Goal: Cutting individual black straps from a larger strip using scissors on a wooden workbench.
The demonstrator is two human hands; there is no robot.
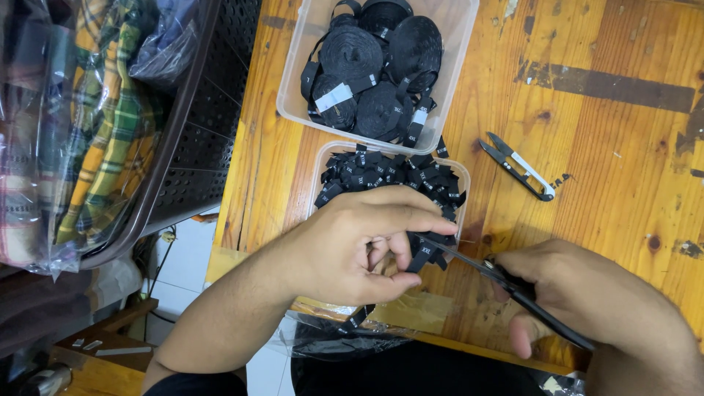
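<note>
While the left hand (359, 246) pinches a black label strip (424, 253) at the counter's (623, 191) near edge, the right hand (587, 301) grips black scissors (513, 286) just beside it, their blades running up-left to meet the strip. Its long axis slants from the left fingers down toward the near edge, crossing the blades. A clear tub of cut labels (389, 176) sits directly beyond, a tub of label rolls (381, 62) farther back, and thread snips (521, 169) lie well apart on the right.

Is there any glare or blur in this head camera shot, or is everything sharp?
Head view: even light, hands and scissors sharp; glare on the plastic-wrapped plaid cloth at left; soft sheen on the wooden table; straight edges bow slightly near the frame edges.
</note>
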